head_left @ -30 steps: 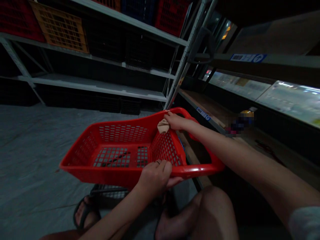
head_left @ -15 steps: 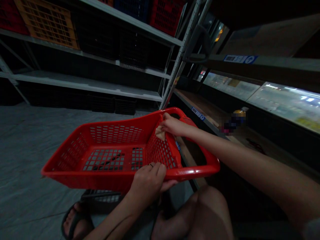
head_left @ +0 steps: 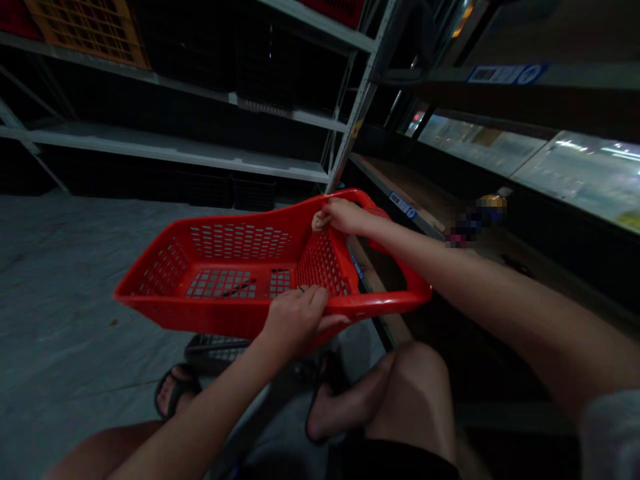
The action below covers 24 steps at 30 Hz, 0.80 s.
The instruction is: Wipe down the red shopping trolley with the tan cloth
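Observation:
A red plastic shopping cart (head_left: 200, 313) with a grid-holed basket stands in front of me, its handle end toward the right. My left hand (head_left: 297, 312) is closed over the near rim, fingers on top and thumb below, close to the handle. At the far corner by the handle, my right hand (head_left: 345, 217) grips a crumpled beige cloth (head_left: 320, 221) against the inner edge of the basket. The basket's grid floor shows nothing lying on it. A dark lower frame (head_left: 215, 350) sits beneath the basket.
Behind the cart rises a white metal rack (head_left: 180, 155) with dark crates and a yellow crate (head_left: 90, 30). To the right, a wooden shelf (head_left: 395, 183) bears a partly blurred bottle (head_left: 495, 203). My sandaled foot (head_left: 177, 390) is near the cart's base.
The cart and both hands appear higher in view. My right hand has shifted slightly along the far corner, and the cloth is more bunched up. The left hand keeps its hold on the rim.

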### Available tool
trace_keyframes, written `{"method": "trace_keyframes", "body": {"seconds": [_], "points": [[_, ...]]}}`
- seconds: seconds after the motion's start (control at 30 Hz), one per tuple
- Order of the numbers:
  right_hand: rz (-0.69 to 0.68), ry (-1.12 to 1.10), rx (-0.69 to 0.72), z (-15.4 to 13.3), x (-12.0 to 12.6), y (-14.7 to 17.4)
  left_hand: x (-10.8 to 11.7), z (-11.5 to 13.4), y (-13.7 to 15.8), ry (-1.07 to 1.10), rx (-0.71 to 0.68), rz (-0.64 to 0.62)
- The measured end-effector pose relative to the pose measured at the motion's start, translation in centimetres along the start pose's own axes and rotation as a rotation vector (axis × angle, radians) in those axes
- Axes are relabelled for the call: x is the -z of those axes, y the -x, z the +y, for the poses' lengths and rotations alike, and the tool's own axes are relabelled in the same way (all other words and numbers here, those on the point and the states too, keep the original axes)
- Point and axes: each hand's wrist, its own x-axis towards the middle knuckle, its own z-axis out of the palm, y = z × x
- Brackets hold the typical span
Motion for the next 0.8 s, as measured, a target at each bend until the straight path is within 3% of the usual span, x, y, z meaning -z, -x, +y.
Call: {"method": "trace_keyframes", "body": {"seconds": [0.1,0.2,0.33,0.43,0.6,0.8], "points": [[-0.054,0.006,0.094,-2.0,1.0,5.3,0.0,-0.1,-0.1,0.032,0.040,-0.067],[-0.130,-0.127,0.188,-3.9,1.8,10.2,0.1,-0.1,-0.3,0.047,0.054,-0.093],[-0.147,-0.226,0.185,-3.5,1.4,11.8,0.0,0.1,-0.7,0.009,0.058,-0.129],[-0.089,-0.227,0.102,-1.4,0.2,9.0,-0.4,0.0,-1.3,0.007,0.081,-0.152],[0.006,-0.112,-0.029,1.8,-1.1,0.1,-1.2,0.0,-2.1,0.018,0.111,-0.161],[0.071,0.016,-0.226,4.0,-1.3,-9.1,-1.1,0.3,-2.3,-0.040,0.054,-0.056]]}}
